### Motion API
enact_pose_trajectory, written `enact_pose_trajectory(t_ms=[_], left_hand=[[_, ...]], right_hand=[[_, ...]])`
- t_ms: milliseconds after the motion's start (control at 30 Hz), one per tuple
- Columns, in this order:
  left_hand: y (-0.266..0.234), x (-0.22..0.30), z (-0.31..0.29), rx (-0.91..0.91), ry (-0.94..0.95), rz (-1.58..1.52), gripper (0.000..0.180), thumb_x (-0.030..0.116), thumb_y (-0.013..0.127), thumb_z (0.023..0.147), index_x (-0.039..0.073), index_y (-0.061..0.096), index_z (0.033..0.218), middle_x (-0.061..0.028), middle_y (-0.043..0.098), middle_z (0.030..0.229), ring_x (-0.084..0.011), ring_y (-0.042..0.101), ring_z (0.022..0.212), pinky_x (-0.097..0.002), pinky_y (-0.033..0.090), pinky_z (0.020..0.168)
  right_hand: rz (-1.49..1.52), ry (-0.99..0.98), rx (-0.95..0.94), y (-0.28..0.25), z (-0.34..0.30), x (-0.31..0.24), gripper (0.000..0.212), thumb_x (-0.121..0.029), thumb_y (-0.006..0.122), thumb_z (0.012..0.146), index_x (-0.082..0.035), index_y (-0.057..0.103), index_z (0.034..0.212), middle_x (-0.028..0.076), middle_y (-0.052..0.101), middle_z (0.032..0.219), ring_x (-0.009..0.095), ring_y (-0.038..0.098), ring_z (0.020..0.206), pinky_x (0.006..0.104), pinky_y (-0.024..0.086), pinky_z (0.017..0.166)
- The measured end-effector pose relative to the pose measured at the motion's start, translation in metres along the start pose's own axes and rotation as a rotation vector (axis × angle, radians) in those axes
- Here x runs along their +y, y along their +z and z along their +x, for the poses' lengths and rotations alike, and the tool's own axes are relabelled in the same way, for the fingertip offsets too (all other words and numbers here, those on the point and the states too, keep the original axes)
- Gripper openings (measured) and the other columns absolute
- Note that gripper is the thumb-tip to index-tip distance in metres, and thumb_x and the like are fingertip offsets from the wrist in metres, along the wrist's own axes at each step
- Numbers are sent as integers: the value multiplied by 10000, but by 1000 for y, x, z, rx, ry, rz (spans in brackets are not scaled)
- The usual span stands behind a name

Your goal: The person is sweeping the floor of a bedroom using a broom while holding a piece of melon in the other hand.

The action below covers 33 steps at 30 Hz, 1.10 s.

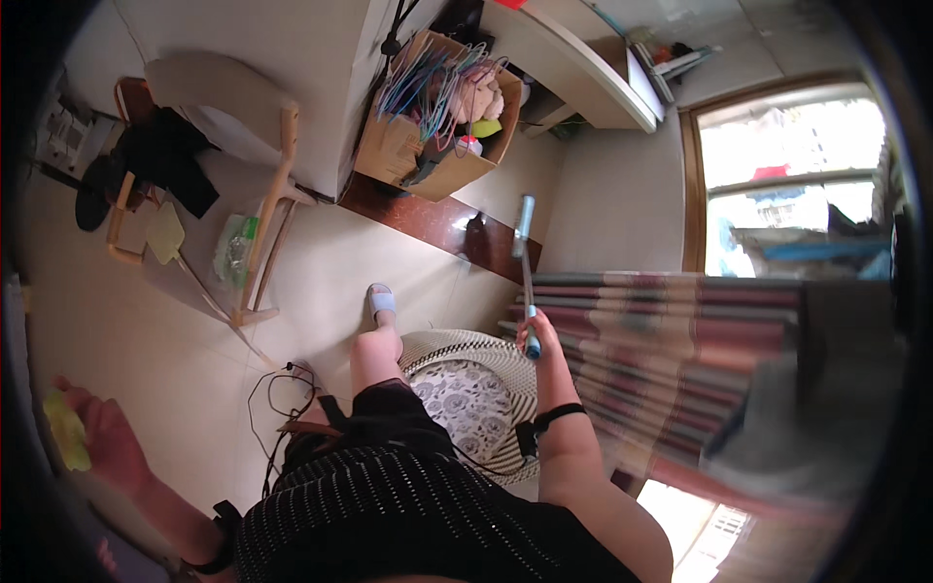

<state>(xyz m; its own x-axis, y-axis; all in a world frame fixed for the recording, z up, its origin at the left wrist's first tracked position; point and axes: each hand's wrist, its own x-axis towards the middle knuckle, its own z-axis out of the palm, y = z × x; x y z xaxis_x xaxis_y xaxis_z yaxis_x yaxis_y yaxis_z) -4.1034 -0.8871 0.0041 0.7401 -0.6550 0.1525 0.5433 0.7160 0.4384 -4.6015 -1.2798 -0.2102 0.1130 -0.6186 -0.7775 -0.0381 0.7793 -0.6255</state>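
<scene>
At the right, my right hand (pixel 540 333) is wrapped round the blue grip of a squeegee-like tool (pixel 528 277). Its thin shaft points up and away, ending in a pale blue bar seen nearly edge-on. Out at the far left, my left hand (pixel 112 442) is closed on a crumpled yellow-green cloth (pixel 66 432); the hand is slightly blurred. Just below and left of the tool's grip is a round woven chair (pixel 442 342) with a grey floral cushion (pixel 464 398).
A cardboard box (pixel 389 151) of hangers and soft toys stands ahead. To the left are a wooden-framed chair (pixel 277 185), a fly swatter (pixel 165 233) and dark clothes (pixel 170 155). Black cables (pixel 258 398) lie on the floor. A striped curtain (pixel 661 350) hangs right, below a window (pixel 797 185).
</scene>
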Motion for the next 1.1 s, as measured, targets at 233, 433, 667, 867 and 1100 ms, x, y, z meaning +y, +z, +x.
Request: enact_pose_trajectory(t_ms=[233,433,667,867,1100], left_hand=[[27,-128,58,204,-5,10,517,136,449,804,22,222,1254,-57,438,993,-103,358,630,-247,279,641],[49,-209,102,235,-122,97,535,137,446,808,78,202,1281,-56,429,1021,-109,355,648,-257,281,682],[58,-265,136,320,-217,165,524,160,426,828,95,189,1291,-44,430,1038,-97,346,649,-258,277,692],[68,-299,171,186,-266,101,507,158,410,828,71,196,1280,-42,431,1019,-93,332,634,-253,268,657],[78,-342,205,107,-401,82,497,146,393,834,40,189,1275,-61,432,1037,-107,366,659,-259,276,664]], right_hand=[[425,50,78,-55,207,-126,91,-174,477,732,-120,414,696,27,457,563,128,465,444,242,399,366],[357,80,182,-61,343,-207,120,-168,425,763,-98,401,669,36,455,516,122,468,420,233,394,353],[-693,115,254,-19,417,-161,245,-307,397,789,-125,375,953,82,511,658,185,488,557,336,396,465],[-1059,253,34,-42,215,-31,729,-131,453,766,-233,-38,1295,152,544,602,230,541,451,357,467,453],[-248,308,-81,-92,92,-111,629,-26,411,740,-190,174,1300,116,515,651,176,470,410,296,413,373]])
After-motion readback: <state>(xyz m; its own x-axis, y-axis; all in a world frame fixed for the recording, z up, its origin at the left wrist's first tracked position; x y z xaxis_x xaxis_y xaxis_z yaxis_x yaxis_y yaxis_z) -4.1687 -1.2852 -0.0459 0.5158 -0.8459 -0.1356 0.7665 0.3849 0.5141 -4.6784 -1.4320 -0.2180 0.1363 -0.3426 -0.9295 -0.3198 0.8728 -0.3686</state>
